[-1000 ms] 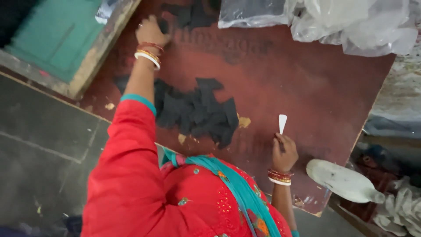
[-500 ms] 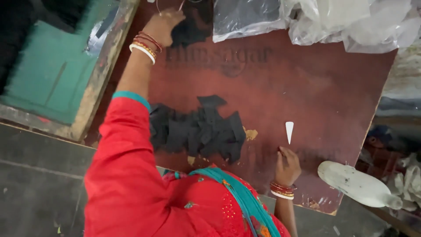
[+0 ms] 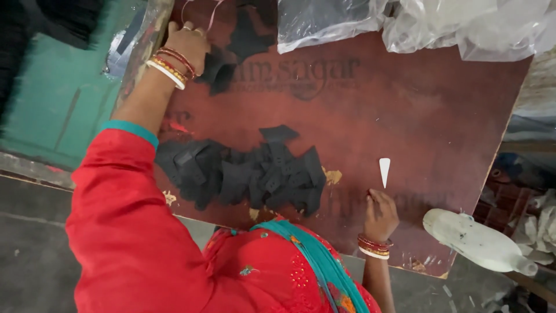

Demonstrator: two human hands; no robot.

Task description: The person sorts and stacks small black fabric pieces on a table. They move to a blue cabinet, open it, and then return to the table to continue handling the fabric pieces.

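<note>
Up at the far corner: our left hand [image 3: 188, 43] has stretched further out since a second ago, fingers [image 3: 191, 58] curled down on a loose black piece [image 3: 217, 69].
Right hand [image 3: 379, 214]: slid back from the white wedge [image 3: 384, 171], fingers bent, holding nothing, resting on the worktop [image 3: 417, 116].
Black pile [image 3: 249, 174]: sits between both hands, unchanged.
Meaning: looks like we're gathering strays.

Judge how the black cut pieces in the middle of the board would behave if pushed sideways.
The black pieces look thin, flat and overlapping, so they would probably slide and bunch up, not roll. They seem light and floppy. The board looks smooth, so little should hold them.
</note>
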